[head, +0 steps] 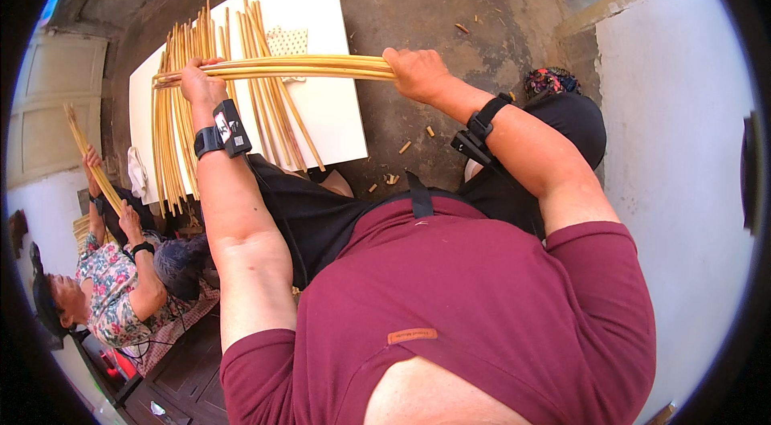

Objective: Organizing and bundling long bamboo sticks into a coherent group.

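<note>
A bundle of long yellow-brown canes [301, 67], likely rattan, stretches sideways between my two hands above a white board table. My left hand [203, 83] is closed around it near its left end, with short ends sticking out past the fist. Around its right end my right hand [420, 72] is wrapped, hiding the tips. Beneath the bundle, many similar canes [174, 142] lie side by side on the left of the table. A smaller group of canes [265, 117] lies loosely nearer the middle, some of them slanting.
The white tabletop [328, 124] has a patterned cloth [289, 41] on it and a white cloth [137, 172] at its left edge. Cut cane pieces [405, 147] litter the concrete floor. At left a seated person [120, 280] holds another cane bundle [93, 154]. A white wall [668, 184] stands at right.
</note>
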The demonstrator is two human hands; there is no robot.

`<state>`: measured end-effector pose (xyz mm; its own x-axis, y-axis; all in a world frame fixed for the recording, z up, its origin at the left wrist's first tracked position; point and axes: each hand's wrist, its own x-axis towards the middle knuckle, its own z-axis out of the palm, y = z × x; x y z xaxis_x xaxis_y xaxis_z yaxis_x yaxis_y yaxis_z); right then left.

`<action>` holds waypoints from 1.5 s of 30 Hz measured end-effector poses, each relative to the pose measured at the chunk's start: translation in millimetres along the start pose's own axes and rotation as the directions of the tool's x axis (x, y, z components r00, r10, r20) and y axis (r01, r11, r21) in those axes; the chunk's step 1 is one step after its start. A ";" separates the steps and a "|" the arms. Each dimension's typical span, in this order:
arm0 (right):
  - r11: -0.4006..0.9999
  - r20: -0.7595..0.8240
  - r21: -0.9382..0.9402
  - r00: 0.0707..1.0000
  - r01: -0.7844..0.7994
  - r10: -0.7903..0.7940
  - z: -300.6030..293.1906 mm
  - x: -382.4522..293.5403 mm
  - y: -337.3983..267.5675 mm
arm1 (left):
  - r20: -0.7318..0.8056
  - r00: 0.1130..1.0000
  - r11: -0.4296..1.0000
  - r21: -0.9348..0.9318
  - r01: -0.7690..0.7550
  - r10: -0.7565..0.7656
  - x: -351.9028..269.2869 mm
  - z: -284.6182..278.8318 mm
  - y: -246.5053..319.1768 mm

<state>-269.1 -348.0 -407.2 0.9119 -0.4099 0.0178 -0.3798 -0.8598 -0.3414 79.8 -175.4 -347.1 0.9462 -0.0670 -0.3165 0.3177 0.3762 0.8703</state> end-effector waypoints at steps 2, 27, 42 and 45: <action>0.996 0.065 0.089 0.998 -0.013 0.007 -4.6 0.0 -4.9 | 0.034 0.999 1.000 -0.024 -0.003 0.004 1.2 -2.5 5.0; 0.017 0.586 0.582 0.404 -0.813 -0.703 -37.2 -20.8 -84.5 | 0.895 0.355 0.682 -0.438 0.586 0.270 -32.1 11.2 98.6; 0.863 0.188 0.416 0.956 -0.287 0.227 -12.7 -14.1 -74.3 | 0.573 0.803 0.937 -0.346 0.054 0.166 -53.0 13.7 85.1; 0.838 0.215 0.473 0.958 -0.271 0.189 -16.8 -16.9 -80.7 | 0.623 0.750 0.934 -0.358 0.020 0.222 -66.9 15.1 99.9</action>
<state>-256.5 -276.9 -364.1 0.8356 -0.4893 -0.2497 -0.4925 -0.4657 -0.7352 49.2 -147.2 -233.3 0.8181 -0.5424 0.1914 0.2940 0.6804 0.6713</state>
